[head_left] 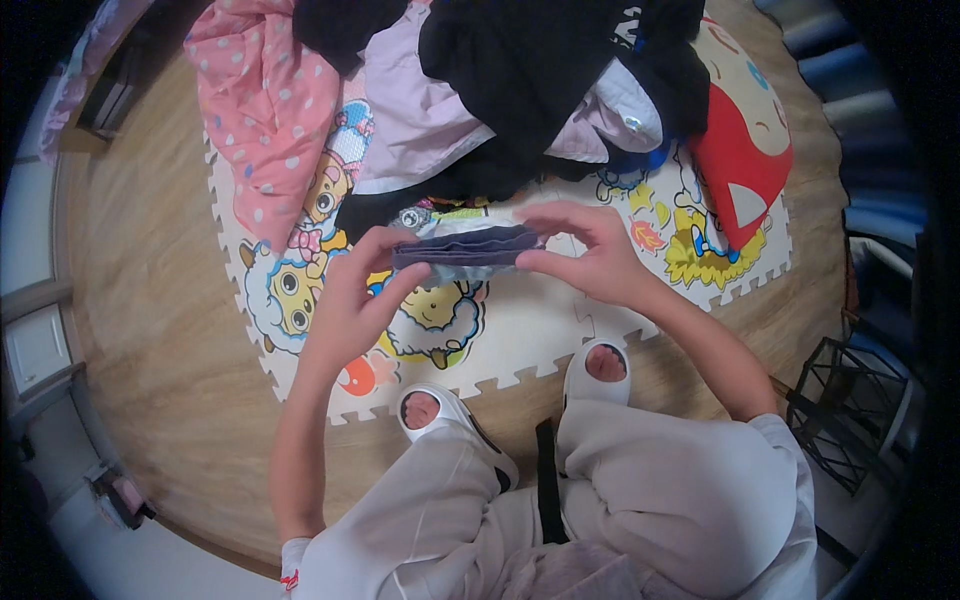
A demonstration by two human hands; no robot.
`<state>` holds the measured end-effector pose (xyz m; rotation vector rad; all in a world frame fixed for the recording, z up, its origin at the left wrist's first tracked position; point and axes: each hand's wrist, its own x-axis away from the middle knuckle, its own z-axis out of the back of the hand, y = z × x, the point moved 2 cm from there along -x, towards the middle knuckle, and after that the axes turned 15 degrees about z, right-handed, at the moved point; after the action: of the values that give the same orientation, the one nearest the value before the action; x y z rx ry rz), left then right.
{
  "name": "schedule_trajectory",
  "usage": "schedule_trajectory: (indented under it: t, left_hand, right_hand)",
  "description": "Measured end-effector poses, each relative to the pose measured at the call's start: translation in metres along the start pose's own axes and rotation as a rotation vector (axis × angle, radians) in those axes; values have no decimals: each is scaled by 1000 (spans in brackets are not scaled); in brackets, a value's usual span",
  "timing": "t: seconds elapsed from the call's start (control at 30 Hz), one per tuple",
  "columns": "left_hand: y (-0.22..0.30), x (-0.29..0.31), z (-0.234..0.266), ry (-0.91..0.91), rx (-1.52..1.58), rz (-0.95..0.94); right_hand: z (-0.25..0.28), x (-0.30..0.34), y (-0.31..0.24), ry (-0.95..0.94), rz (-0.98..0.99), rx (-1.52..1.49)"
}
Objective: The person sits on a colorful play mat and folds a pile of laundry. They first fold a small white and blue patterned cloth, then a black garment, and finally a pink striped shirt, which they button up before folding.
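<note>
Holding folded dark cloth (465, 247) over play mat (525, 320), long side running left to right. Left hand (362, 290): grip pinching left end. Right hand (597, 255): grip pinching right end. Clothes (520, 85) beyond.

The dark purple folded bundle (465, 250) is matt cloth. The white interlocking mat (525, 325) resembles smooth foam; the brown floor (165, 300) shows wood grain.

On the wood-look floor (160, 310) in front of me lies a cartoon-printed mat (535, 345), bearing a pink polka-dot cloth (262, 110), black and lilac garments (520, 90) and a red cushion (735, 145).
</note>
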<state>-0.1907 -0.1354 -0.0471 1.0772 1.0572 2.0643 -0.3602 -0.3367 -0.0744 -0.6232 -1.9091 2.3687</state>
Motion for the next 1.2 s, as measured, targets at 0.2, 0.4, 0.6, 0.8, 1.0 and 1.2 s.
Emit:
schedule_trajectory:
  t: [0.2, 0.4, 0.6, 0.8, 1.0, 1.2]
  left_hand:
    - [-5, 9, -6, 18, 218, 35]
    - [-14, 11, -5, 28, 49, -74]
    - [-6, 10, -9, 12, 55, -103]
    - [-10, 12, -8, 0, -26, -81]
    - [-5, 16, -7, 28, -16, -71]
    - [6, 7, 1, 30, -384, -238]
  right_hand:
    - [-3, 4, -11, -31, 417, 193]
    - [1, 4, -15, -95, 404, 274]
    - [3, 0, -21, -201, 303, 301]
    - [4, 1, -22, -197, 410, 293]
    - [5, 6, -18, -199, 185, 205]
    - [-3, 1, -16, -180, 83, 310]
